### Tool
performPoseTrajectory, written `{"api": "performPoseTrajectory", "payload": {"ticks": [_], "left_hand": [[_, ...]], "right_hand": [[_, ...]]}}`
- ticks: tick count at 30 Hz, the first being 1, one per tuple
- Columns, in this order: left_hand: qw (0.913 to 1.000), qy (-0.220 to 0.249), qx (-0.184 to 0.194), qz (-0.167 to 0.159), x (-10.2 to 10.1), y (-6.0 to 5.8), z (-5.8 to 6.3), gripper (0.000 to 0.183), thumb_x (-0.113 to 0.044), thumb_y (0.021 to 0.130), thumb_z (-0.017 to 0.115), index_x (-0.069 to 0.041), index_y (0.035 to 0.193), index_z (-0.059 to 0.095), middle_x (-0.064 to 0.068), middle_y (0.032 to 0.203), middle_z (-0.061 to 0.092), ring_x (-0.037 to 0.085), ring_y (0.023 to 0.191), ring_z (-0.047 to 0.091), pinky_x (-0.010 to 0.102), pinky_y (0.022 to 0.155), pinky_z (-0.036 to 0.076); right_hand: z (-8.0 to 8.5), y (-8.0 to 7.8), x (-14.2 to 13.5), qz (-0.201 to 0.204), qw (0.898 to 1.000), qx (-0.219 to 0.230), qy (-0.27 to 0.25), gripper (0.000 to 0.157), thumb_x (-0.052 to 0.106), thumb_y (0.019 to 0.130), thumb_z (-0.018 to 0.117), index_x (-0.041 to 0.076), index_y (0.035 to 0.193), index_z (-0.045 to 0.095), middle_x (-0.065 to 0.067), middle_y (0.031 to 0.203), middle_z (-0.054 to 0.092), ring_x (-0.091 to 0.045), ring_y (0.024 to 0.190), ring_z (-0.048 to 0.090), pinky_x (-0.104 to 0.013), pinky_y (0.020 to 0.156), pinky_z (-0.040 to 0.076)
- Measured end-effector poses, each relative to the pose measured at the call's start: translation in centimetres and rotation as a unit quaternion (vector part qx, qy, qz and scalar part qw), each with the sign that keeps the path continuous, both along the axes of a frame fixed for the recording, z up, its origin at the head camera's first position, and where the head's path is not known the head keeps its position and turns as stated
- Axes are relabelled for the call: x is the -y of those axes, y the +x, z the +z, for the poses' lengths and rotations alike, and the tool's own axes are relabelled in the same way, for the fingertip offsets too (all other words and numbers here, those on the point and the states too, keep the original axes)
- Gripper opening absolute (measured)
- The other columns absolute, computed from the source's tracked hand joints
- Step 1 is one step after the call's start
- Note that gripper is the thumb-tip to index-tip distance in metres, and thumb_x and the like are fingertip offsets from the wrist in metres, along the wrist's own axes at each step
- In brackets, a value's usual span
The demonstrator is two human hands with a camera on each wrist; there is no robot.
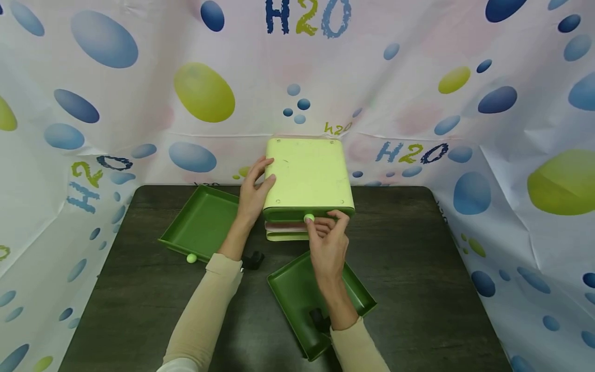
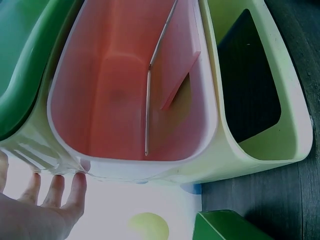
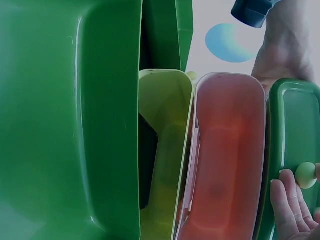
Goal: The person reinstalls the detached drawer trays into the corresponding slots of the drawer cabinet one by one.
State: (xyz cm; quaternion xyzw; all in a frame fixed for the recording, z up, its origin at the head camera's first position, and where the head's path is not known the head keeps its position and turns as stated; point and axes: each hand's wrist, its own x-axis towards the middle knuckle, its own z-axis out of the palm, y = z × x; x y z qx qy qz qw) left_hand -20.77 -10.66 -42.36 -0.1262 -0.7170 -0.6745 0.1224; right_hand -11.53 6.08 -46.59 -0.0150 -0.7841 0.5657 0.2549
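A small drawer cabinet (image 1: pixel 307 175) with a pale yellow top stands at the back of the table. Its top slot holds a green drawer (image 3: pixel 302 125) with a round light-green knob (image 1: pixel 309 218). My right hand (image 1: pixel 330 253) pinches that knob between thumb and fingers, the fingertips against the drawer front. My left hand (image 1: pixel 253 199) rests on the cabinet's left side, its fingers extended along the wall. Below the drawer, the wrist views show a pink compartment (image 2: pixel 120 100) and a yellow-green one (image 2: pixel 280 145), both without drawers.
A green drawer (image 1: pixel 202 222) lies on the table left of the cabinet. Another green drawer (image 1: pixel 293 294) lies at an angle in front, under my right forearm. The dark wooden table (image 1: pixel 418 289) meets a patterned curtain (image 1: pixel 400 103) behind it.
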Motion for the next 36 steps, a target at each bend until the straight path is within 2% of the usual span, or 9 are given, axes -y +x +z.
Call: {"api": "performPoseTrajectory", "payload": {"ticks": [5, 8, 14, 22, 27, 36], "left_hand": [[1.0, -0.002, 0.004, 0.001, -0.13, 0.08, 0.01, 0.039, -0.012, 0.092, 0.054, -0.002, 0.13, 0.049, 0.011, 0.145, 0.028, 0.026, 0.124, 0.037, 0.04, 0.093, 0.04], [1.0, 0.0, 0.008, 0.001, -0.13, 0.12, 0.05, 0.039, -0.013, 0.092, 0.054, -0.002, 0.13, 0.049, 0.008, 0.145, 0.029, 0.025, 0.124, 0.038, 0.039, 0.093, 0.04], [1.0, 0.001, 0.003, -0.005, -0.07, 0.13, -0.01, 0.04, -0.011, 0.092, 0.054, -0.001, 0.13, 0.048, 0.015, 0.145, 0.027, 0.026, 0.124, 0.037, 0.041, 0.093, 0.04], [0.9999, -0.003, 0.014, -0.009, 0.14, -0.01, 0.32, 0.04, -0.011, 0.092, 0.053, 0.0, 0.13, 0.047, 0.016, 0.145, 0.025, 0.028, 0.125, 0.036, 0.043, 0.095, 0.038], [0.9996, 0.0, 0.027, 0.005, 0.31, 0.01, 0.44, 0.039, -0.011, 0.091, 0.055, -0.001, 0.128, 0.049, 0.013, 0.144, 0.028, 0.028, 0.123, 0.037, 0.043, 0.095, 0.037], [0.9997, 0.001, 0.022, 0.003, 0.11, -0.11, 0.38, 0.038, -0.011, 0.091, 0.055, -0.002, 0.128, 0.049, 0.016, 0.143, 0.029, 0.03, 0.124, 0.036, 0.042, 0.095, 0.038]], "right_hand": [[-0.14, -0.06, -0.16, -0.003, 0.999, -0.005, 0.046, 0.025, 0.029, 0.086, 0.064, 0.008, 0.095, 0.053, -0.003, 0.087, 0.062, -0.008, 0.075, 0.064, -0.02, 0.066, 0.051], [-0.17, -0.18, -0.19, -0.004, 0.998, 0.002, 0.063, 0.023, 0.031, 0.086, 0.063, 0.01, 0.091, 0.056, -0.003, 0.085, 0.063, -0.008, 0.075, 0.064, -0.019, 0.065, 0.051], [-0.06, -0.27, -0.17, -0.006, 0.998, 0.013, 0.065, 0.022, 0.031, 0.086, 0.063, 0.01, 0.09, 0.057, -0.002, 0.083, 0.064, -0.007, 0.073, 0.064, -0.019, 0.064, 0.051], [0.03, -0.33, -0.17, -0.001, 0.998, 0.021, 0.063, 0.022, 0.033, 0.086, 0.062, 0.012, 0.089, 0.057, -0.001, 0.082, 0.063, -0.006, 0.073, 0.063, -0.02, 0.063, 0.051], [-0.07, -0.16, -0.17, 0.012, 0.998, 0.034, 0.056, 0.023, 0.036, 0.088, 0.059, 0.013, 0.091, 0.056, 0.002, 0.082, 0.065, -0.005, 0.072, 0.063, -0.022, 0.063, 0.051], [-0.28, 0.49, -1.03, -0.003, 0.994, 0.033, 0.101, 0.022, 0.035, 0.09, 0.057, 0.013, 0.093, 0.059, 0.0, 0.084, 0.065, -0.007, 0.07, 0.063, -0.023, 0.057, 0.051]]}}
